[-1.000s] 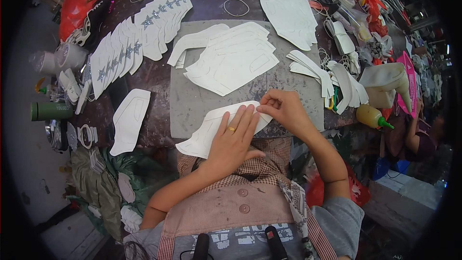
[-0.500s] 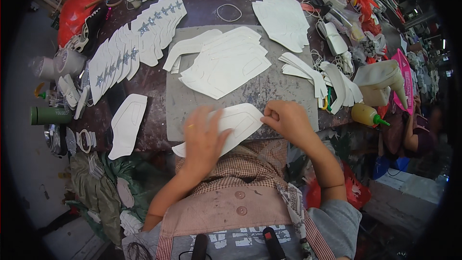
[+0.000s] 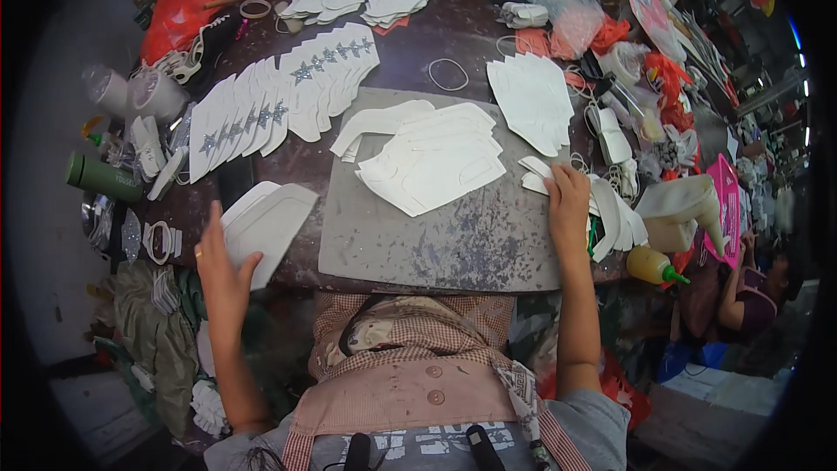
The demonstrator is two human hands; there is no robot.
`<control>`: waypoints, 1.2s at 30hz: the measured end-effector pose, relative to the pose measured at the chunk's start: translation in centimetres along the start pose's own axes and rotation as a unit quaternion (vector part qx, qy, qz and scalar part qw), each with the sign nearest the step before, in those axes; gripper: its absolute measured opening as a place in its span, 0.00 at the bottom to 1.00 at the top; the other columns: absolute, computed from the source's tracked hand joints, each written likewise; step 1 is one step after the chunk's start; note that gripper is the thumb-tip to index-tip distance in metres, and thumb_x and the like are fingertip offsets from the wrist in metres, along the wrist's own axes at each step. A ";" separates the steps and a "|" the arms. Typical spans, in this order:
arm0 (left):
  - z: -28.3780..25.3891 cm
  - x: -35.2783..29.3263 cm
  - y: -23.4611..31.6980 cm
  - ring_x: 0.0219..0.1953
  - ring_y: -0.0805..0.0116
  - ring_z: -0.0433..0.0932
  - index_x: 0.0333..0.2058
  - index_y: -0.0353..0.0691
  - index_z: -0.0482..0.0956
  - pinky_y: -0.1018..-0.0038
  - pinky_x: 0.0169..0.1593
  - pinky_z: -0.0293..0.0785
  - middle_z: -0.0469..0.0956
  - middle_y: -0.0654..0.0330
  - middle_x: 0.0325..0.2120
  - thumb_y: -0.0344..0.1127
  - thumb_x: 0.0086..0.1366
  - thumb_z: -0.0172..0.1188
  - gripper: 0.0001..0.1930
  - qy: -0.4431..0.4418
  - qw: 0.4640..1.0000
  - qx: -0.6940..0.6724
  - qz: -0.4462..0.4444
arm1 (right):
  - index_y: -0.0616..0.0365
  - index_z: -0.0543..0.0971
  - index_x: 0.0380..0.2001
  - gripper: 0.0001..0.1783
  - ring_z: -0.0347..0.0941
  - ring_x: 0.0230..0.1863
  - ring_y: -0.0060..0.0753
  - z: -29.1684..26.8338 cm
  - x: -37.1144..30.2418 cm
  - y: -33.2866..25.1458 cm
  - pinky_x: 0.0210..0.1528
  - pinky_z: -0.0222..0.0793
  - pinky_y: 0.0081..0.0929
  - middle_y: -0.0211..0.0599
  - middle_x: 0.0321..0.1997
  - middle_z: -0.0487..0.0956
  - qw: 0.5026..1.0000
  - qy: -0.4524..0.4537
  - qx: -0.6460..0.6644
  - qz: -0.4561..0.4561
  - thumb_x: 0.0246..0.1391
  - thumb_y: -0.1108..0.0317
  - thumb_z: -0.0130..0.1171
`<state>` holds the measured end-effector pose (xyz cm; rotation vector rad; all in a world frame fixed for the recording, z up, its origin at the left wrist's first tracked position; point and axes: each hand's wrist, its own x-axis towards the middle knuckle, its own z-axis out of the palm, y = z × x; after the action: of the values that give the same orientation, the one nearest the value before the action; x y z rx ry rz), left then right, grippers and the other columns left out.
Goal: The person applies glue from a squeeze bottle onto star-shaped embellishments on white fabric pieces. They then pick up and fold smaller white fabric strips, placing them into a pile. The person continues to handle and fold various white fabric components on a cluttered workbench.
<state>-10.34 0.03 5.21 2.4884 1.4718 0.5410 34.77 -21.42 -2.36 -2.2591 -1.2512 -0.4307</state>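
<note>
My left hand is at the left front of the table, fingers stretched out and thumb apart. It touches a white shoe-upper-like panel with a drawn outline, which lies tilted over another white panel. Over at the right, my right hand has its fingertips bent together on the end of a white curved strip in a small pile. Between the hands, a fanned stack of white panels rests on the grey board; curved white strips lie beside it.
Rows of white panels with glittery stars stretch along the left. Another white stack lies back right. A squeeze bottle and a whitish jug stand at the right edge, a green flask at the left. Beyond, a person sits.
The outlined panel has gone from the board's front to the left, onto the other panel. My left hand moved left with it and opened; my right hand reached right to the strips.
</note>
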 end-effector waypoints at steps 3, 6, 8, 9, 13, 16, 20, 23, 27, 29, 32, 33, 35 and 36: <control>2.7 1.4 2.9 0.66 0.44 0.60 0.62 0.42 0.70 0.53 0.68 0.56 0.65 0.44 0.62 0.26 0.52 0.68 0.36 0.067 0.989 0.029 0.130 | 0.62 0.81 0.45 0.15 0.71 0.50 0.48 0.3 -0.2 -0.6 0.53 0.67 0.40 0.44 0.47 0.77 0.999 0.038 -0.016 -0.017 0.53 0.73 0.64; 5.3 2.9 11.4 0.67 0.44 0.60 0.57 0.41 0.73 0.51 0.67 0.58 0.65 0.46 0.63 0.37 0.57 0.67 0.28 -0.067 0.937 -0.143 0.313 | 0.61 0.82 0.43 0.12 0.74 0.41 0.45 -1.0 -0.1 -2.2 0.45 0.69 0.36 0.41 0.39 0.79 0.996 0.090 0.010 -0.025 0.55 0.74 0.64; 9.2 4.0 15.0 0.65 0.46 0.63 0.57 0.41 0.73 0.54 0.65 0.61 0.66 0.47 0.62 0.39 0.57 0.67 0.28 -0.073 0.906 -0.140 0.392 | 0.62 0.82 0.42 0.10 0.76 0.33 0.40 -2.4 -1.1 -3.9 0.38 0.71 0.31 0.38 0.34 0.80 0.991 0.100 0.083 0.014 0.56 0.75 0.63; 11.2 4.3 15.1 0.64 0.47 0.66 0.57 0.40 0.72 0.55 0.64 0.64 0.68 0.48 0.61 0.39 0.58 0.67 0.28 -0.077 0.913 -0.117 0.384 | 0.63 0.81 0.40 0.08 0.75 0.29 0.36 -3.4 -1.9 -5.6 0.34 0.70 0.27 0.37 0.32 0.81 0.972 0.055 0.201 0.112 0.57 0.75 0.62; 13.7 6.3 15.4 0.52 0.53 0.77 0.54 0.37 0.75 0.62 0.55 0.73 0.76 0.52 0.54 0.38 0.59 0.66 0.25 -0.075 0.916 -0.068 0.388 | 0.67 0.78 0.39 0.06 0.74 0.22 0.26 -4.6 -4.2 -8.2 0.27 0.71 0.22 0.41 0.30 0.82 0.765 -0.156 0.532 0.327 0.62 0.74 0.59; 11.9 7.8 15.0 0.40 0.55 0.82 0.50 0.36 0.79 0.66 0.44 0.79 0.81 0.51 0.46 0.33 0.59 0.65 0.20 -0.126 0.931 -0.258 0.227 | 0.68 0.75 0.41 0.08 0.75 0.23 0.28 -1.0 -5.8 -6.8 0.28 0.72 0.24 0.44 0.29 0.81 0.689 -0.057 0.639 0.338 0.64 0.73 0.57; 5.5 6.8 13.4 0.32 0.57 0.84 0.46 0.34 0.82 0.70 0.35 0.81 0.84 0.49 0.36 0.26 0.58 0.62 0.15 0.163 0.889 -0.206 0.374 | 0.66 0.74 0.40 0.09 0.76 0.25 0.32 -0.8 -6.8 -5.6 0.29 0.73 0.25 0.46 0.32 0.80 0.627 -0.030 0.718 0.300 0.66 0.69 0.54; 3.7 2.8 13.5 0.43 0.56 0.85 0.45 0.30 0.81 0.69 0.39 0.82 0.83 0.50 0.40 0.27 0.55 0.63 0.17 0.108 0.830 -0.164 0.522 | 0.68 0.76 0.40 0.11 0.75 0.28 0.33 -1.0 -6.9 -4.7 0.31 0.72 0.27 0.43 0.34 0.80 0.616 -0.004 0.717 0.327 0.65 0.68 0.56; 8.4 -4.8 9.8 0.50 0.58 0.81 0.43 0.29 0.81 0.68 0.49 0.78 0.81 0.50 0.43 0.37 0.58 0.63 0.18 -0.041 0.850 -0.046 0.523 | 0.71 0.80 0.40 0.12 0.75 0.28 0.28 -2.0 -5.1 -5.2 0.33 0.71 0.24 0.38 0.33 0.81 0.692 -0.111 0.643 0.309 0.62 0.69 0.61; 8.3 -5.8 9.9 0.51 0.57 0.80 0.43 0.30 0.81 0.67 0.51 0.76 0.81 0.49 0.44 0.41 0.59 0.64 0.20 -0.048 0.876 -0.104 0.468 | 0.70 0.82 0.39 0.12 0.75 0.29 0.24 -3.1 -3.5 -6.8 0.34 0.71 0.22 0.37 0.32 0.82 0.764 -0.194 0.555 0.266 0.59 0.68 0.63; 8.1 -6.0 10.2 0.52 0.53 0.77 0.46 0.32 0.80 0.63 0.54 0.73 0.78 0.49 0.48 0.47 0.57 0.67 0.25 -0.024 0.912 -0.129 0.389 | 0.68 0.84 0.35 0.12 0.75 0.30 0.19 -3.1 -0.1 -12.4 0.35 0.71 0.20 0.35 0.30 0.83 0.819 -0.311 0.447 0.181 0.55 0.67 0.66; 8.0 -5.8 10.9 0.52 0.52 0.76 0.47 0.32 0.80 0.62 0.54 0.73 0.78 0.49 0.49 0.48 0.55 0.68 0.27 -0.020 0.924 -0.128 0.360 | 0.67 0.85 0.34 0.12 0.75 0.30 0.19 -2.6 0.8 -13.3 0.35 0.71 0.20 0.35 0.29 0.83 0.814 -0.358 0.431 0.154 0.54 0.67 0.67; 8.3 -5.8 11.5 0.52 0.50 0.75 0.48 0.33 0.79 0.60 0.55 0.72 0.77 0.49 0.50 0.50 0.53 0.69 0.29 -0.037 0.940 -0.120 0.316 | 0.67 0.85 0.32 0.12 0.75 0.29 0.18 -1.2 2.1 -14.4 0.34 0.71 0.20 0.34 0.27 0.82 0.797 -0.431 0.406 0.123 0.53 0.66 0.68; 8.9 -6.1 11.4 0.53 0.50 0.74 0.49 0.33 0.79 0.60 0.56 0.72 0.76 0.48 0.51 0.51 0.53 0.69 0.31 -0.058 0.945 -0.114 0.302 | 0.67 0.85 0.31 0.12 0.74 0.28 0.18 -0.2 2.5 -14.7 0.33 0.71 0.20 0.34 0.26 0.82 0.786 -0.457 0.398 0.121 0.52 0.66 0.69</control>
<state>-0.25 -10.73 -0.25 2.6928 0.5410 0.6017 23.53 -13.36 3.24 -1.7698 -1.1536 1.2245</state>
